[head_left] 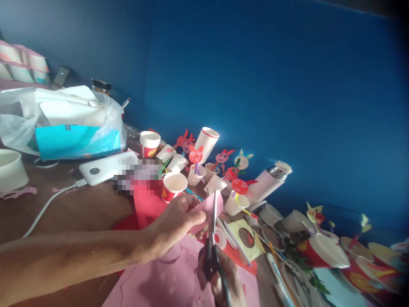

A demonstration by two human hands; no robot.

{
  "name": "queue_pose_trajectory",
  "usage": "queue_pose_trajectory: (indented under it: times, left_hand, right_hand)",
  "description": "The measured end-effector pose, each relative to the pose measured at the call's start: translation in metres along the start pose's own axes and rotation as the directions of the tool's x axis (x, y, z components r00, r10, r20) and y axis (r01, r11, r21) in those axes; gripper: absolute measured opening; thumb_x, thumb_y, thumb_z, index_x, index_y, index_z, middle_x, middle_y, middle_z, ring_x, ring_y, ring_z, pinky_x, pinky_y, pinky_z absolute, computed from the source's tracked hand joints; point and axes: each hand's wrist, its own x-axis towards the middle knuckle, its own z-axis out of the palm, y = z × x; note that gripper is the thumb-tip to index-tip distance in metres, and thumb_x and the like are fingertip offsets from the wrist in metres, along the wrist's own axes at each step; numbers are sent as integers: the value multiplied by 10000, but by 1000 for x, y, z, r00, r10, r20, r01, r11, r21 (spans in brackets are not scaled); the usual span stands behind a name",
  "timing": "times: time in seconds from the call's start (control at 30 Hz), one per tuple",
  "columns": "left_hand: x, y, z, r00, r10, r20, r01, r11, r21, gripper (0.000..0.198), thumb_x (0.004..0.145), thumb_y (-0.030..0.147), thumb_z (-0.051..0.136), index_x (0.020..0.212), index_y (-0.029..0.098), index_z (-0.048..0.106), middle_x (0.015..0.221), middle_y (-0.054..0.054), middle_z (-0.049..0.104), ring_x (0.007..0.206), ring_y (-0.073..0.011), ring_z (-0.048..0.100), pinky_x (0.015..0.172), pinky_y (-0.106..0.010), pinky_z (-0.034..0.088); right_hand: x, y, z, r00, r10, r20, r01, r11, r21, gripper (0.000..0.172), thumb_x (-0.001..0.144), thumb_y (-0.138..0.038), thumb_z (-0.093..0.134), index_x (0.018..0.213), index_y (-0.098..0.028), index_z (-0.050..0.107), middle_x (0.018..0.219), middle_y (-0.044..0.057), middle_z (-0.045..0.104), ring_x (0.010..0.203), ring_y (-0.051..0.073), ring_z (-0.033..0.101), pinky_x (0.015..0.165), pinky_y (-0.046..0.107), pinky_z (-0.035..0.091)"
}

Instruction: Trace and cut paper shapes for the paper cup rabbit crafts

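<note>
The head view looks down at a wooden table (pixel 73 209) by a blue wall (pixel 287 85). The left hand (pixel 172 224) comes in from the left side. Its fingers are closed and pinch a piece of pink paper (pixel 204 215), with the thumb hidden behind the hand. The right hand (pixel 222 279) is low in the picture. Its fingers curl around the black handles of a pair of scissors (pixel 208 256), and the steel blades (pixel 213 212) stand up against the edge of the pink paper. I cannot tell how far apart the blades are.

The pink paper looks thin and light. It will be soft and bendy, and it may flop if held too far from the blades. The best place to hold it is close to the cut, with fingers well away from the sharp edges. The scissors are best held by the handles.

A big pink sheet (pixel 169 279) lies under the hands, and red paper (pixel 148 209) lies beside it. Past them stand paper cups (pixel 174 185) and paper rabbit faces on straws (pixel 195 155). A white power bank (pixel 105 168), a white bottle (pixel 266 183), and a plastic bag (pixel 24 121) are on the table too. One spot (pixel 137 175) is blurred.
</note>
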Motion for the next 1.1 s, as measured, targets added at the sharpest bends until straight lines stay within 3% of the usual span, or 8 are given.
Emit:
queue_pose_trajectory:
  times: [0.23,0.73,0.93,1.1]
  left_hand:
    - [-1,-1,-1,1000,8,18,-8,1000,-3,128,653,260,598,713,155,557,596,10,537,522,-112,470,491,-233,349]
    - [-1,-5,-4,999,32,28,-33,999,29,120,683,249,577,756,153,572,678,-15,570,566,-123,489,488,-236,332]
    - [-1,-2,-3,994,2,113,5,998,-62,150,677,263,566,772,151,536,687,-18,570,566,-122,505,497,-235,360]
    - [-1,0,-3,992,9,122,-3,999,-50,136,653,251,578,715,149,512,644,-5,543,547,-111,495,478,-221,361]
  right_hand:
    - [-2,6,-1,999,1,49,-5,995,96,453,678,-676,560,699,-227,506,508,-41,399,431,102,313,394,213,249]
    - [-9,-7,3,995,79,-55,-72,990,118,468,623,-656,637,656,-205,516,548,-29,445,471,96,354,424,208,306]
    - [-8,-4,-1,998,55,-26,-53,993,102,482,635,-654,627,631,-188,504,526,-36,441,436,75,356,410,195,297]
    - [-7,-2,-6,995,91,46,-92,996,12,489,650,-681,582,659,-197,515,511,-38,423,424,88,378,395,199,352]
